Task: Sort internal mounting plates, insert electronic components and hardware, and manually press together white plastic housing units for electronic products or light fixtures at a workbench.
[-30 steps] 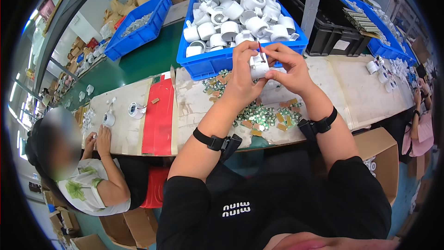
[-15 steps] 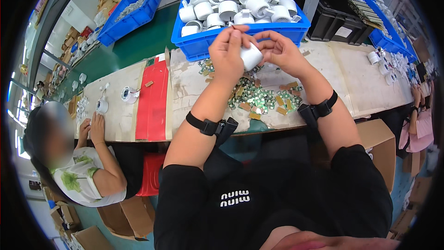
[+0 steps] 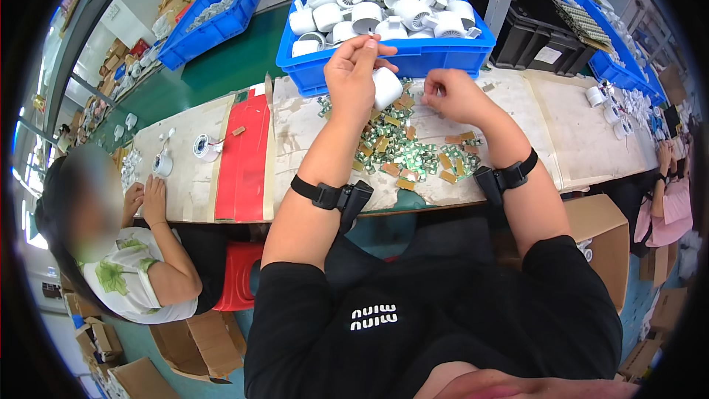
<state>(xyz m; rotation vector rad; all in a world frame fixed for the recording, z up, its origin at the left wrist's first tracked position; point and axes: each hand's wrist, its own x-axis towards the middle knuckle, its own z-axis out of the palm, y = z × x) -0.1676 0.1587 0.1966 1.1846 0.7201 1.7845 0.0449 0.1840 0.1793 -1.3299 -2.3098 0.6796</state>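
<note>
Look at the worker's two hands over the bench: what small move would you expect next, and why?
Probably the right hand drops to the pile of small green and tan parts to pick one. It hovers just above the pile, fingers curled, seemingly holding nothing, while the left hand holds a white cylindrical housing beside the blue bin.

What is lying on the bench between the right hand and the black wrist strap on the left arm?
In the head view, between the right hand and the left wrist strap lies a scattered pile of small green circuit boards on the bench top.
</note>
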